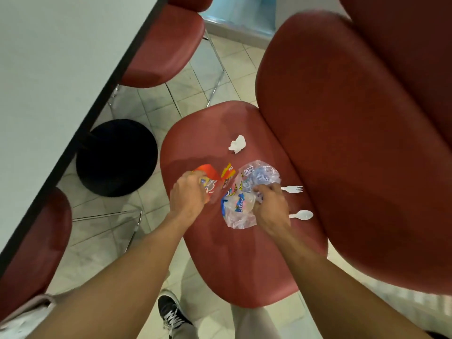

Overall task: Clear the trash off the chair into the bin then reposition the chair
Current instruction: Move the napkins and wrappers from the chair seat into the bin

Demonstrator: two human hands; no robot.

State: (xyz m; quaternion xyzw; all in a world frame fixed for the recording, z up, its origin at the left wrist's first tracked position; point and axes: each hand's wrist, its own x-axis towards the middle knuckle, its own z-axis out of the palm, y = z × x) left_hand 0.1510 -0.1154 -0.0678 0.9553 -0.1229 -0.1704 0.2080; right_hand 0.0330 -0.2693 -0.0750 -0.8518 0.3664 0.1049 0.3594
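Note:
A red padded chair [234, 260] stands below me with trash on its seat. My left hand [188, 196] grips an orange and red snack wrapper [208, 173] at the seat's left edge. My right hand [270, 206] grips a clear plastic bag with blue print [247, 192] in the middle of the seat. A crumpled white tissue [237, 143] lies further back. A white plastic fork [292, 189] and a white plastic spoon [303, 215] lie to the right, beside the backrest [354, 143]. A small yellow-red wrapper scrap [227, 170] lies between the two wrappers. The black round bin [117, 157] stands on the floor left of the chair.
A white table with a dark edge [61, 69] runs along the left, partly over the bin. Two more red chairs [166, 45] [31, 250] are tucked at it. The floor is pale tile [102, 241]. My shoe [172, 311] is by the chair's front.

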